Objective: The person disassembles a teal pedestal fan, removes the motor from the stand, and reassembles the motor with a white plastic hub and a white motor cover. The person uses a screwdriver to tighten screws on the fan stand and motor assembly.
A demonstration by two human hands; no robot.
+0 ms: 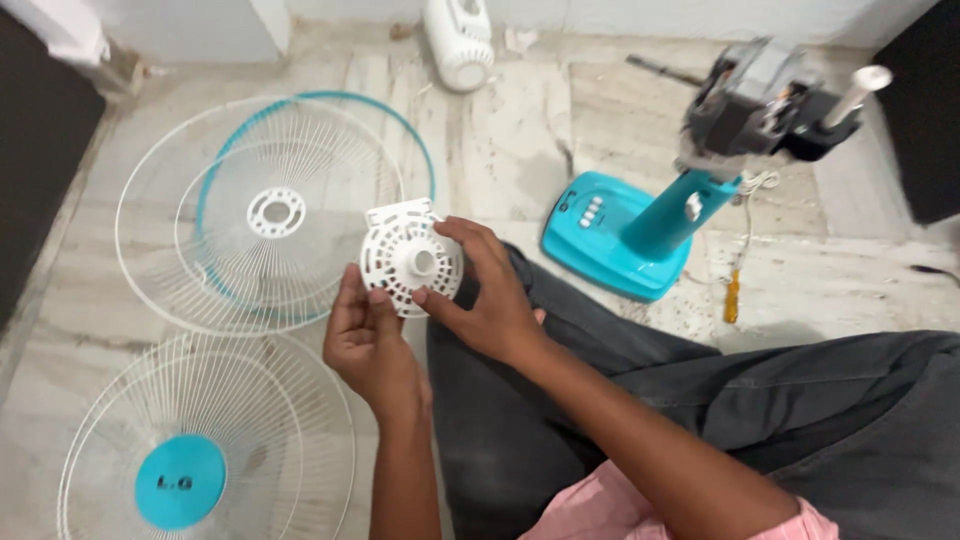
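Note:
I hold a white round perforated plastic fan cover (408,256) with both hands above my lap. My left hand (368,342) grips its lower left edge. My right hand (488,290) clasps its right side, thumb on the front face. A turquoise fan stand with its bare motor (762,100) and shaft stands upright to the right on its turquoise base (590,232).
A white rear wire guard with a turquoise rim (270,212) lies on the marble floor at left. A front wire guard with a turquoise centre disc (182,480) lies at lower left. A white motor housing (460,42) is at the top. A screwdriver (733,296) lies by the base.

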